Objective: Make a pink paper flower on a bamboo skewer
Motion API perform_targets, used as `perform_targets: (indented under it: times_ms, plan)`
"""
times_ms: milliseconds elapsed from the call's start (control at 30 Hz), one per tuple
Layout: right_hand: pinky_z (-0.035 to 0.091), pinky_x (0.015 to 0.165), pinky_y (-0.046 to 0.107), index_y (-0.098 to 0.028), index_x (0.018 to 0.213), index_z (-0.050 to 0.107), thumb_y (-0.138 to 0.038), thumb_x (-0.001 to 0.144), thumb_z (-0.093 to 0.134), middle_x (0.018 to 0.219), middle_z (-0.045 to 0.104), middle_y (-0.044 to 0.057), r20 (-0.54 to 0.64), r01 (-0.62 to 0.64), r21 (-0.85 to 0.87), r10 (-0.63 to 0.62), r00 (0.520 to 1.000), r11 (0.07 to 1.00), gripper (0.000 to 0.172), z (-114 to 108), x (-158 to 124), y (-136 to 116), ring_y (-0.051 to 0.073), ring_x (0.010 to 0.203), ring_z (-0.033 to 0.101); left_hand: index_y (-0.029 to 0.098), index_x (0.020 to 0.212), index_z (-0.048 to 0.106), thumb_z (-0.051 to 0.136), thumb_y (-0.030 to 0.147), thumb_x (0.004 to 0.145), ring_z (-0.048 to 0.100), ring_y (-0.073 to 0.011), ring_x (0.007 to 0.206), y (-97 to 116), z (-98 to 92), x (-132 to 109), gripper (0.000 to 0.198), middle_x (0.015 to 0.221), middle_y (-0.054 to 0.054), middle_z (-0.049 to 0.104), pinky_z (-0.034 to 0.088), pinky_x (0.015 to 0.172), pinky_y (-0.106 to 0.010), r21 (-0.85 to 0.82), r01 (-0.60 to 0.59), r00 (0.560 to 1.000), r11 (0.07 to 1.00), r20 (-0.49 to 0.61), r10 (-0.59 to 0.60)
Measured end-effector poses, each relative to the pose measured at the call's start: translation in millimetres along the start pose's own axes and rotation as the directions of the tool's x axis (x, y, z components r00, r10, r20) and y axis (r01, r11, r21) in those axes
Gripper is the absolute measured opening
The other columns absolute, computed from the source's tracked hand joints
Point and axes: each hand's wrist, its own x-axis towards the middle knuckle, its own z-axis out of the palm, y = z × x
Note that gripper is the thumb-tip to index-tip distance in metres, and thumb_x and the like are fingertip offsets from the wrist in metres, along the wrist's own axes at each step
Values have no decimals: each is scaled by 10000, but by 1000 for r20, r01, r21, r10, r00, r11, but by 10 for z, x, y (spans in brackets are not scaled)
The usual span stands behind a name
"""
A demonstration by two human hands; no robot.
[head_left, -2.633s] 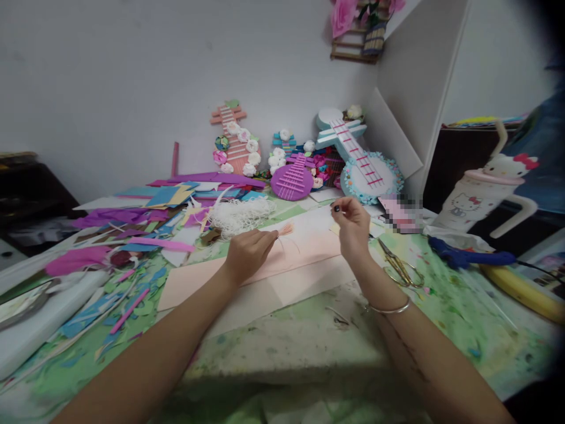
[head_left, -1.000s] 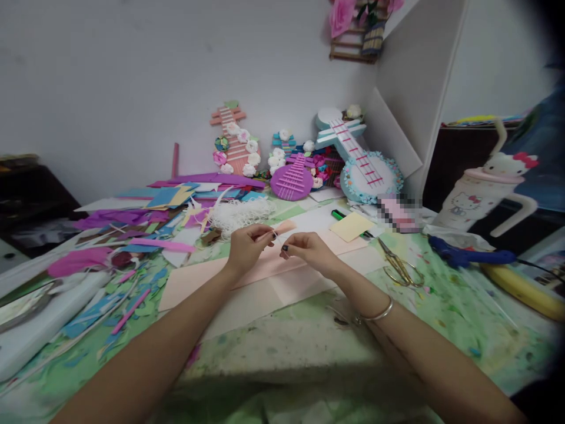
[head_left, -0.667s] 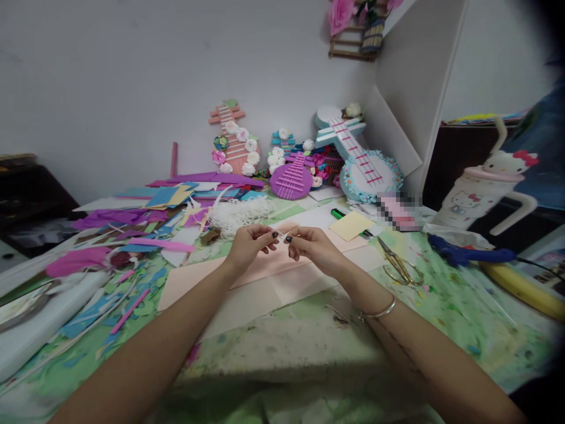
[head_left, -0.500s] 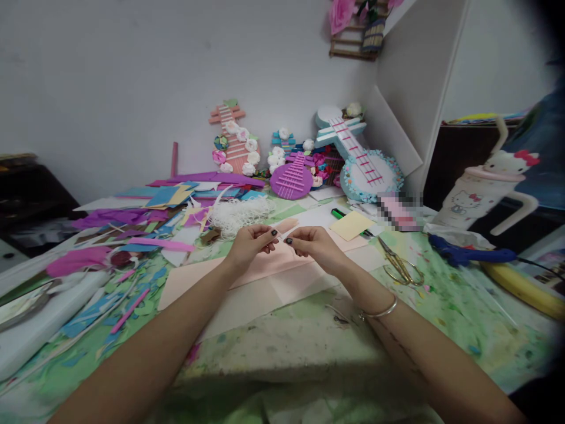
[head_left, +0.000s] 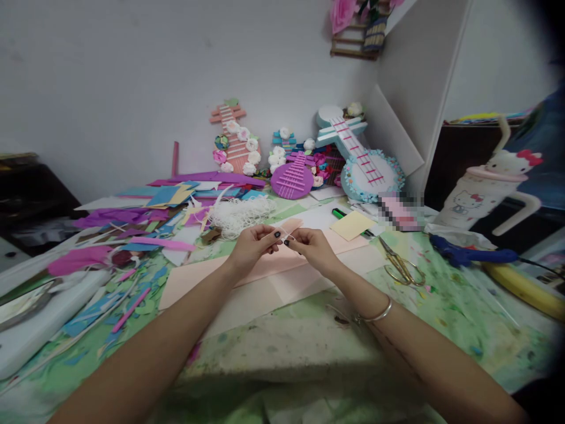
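Note:
My left hand [head_left: 252, 248] and my right hand [head_left: 314, 247] meet over the peach sheets, with thumbs and fingers pinched. Between the fingertips runs a thin white string [head_left: 286, 231], forming what looks like a small loop; both hands grip it. Beneath them lie peach foam or paper sheets [head_left: 189, 281]. Just behind my left hand sits a tangled heap of white string [head_left: 242, 215]. Part of the string is hidden by my fingers.
Gold scissors [head_left: 402, 265], a blue glue gun [head_left: 468, 252], a banana [head_left: 523, 288] and a tumbler [head_left: 479, 197] stand or lie to the right. Coloured scraps [head_left: 132, 247] cover the left. Lute-shaped crafts [head_left: 291, 178] lean along the wall. A yellow pad [head_left: 352, 225] lies ahead.
My hands have drawn slightly closer together. The string between them now shows as a small loop, and my right hand has tilted a little.

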Motion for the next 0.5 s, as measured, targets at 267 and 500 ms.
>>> perform_targets:
  times_ms: [267,500]
  plan:
    - [246,518,227,-134,620,603,-288,651,615,546,436,-39,53,-5,31,3,999,1000,157,3,-37,-59,70,525,326,103,822,614,726,335,666,537,-78,532,-10,10,8,302,641,-28,634,388,519,-203,31,-54,998,998,-22,54]
    - [241,514,226,-132,588,597,-254,638,616,521,401,-43,53,-6,7,6,999,1000,133,-11,-57,-81,72,526,320,105,809,618,724,340,659,533,-81,531,-9,13,1,298,646,-33,644,393,529,-212,55,-51,998,997,-42,53]
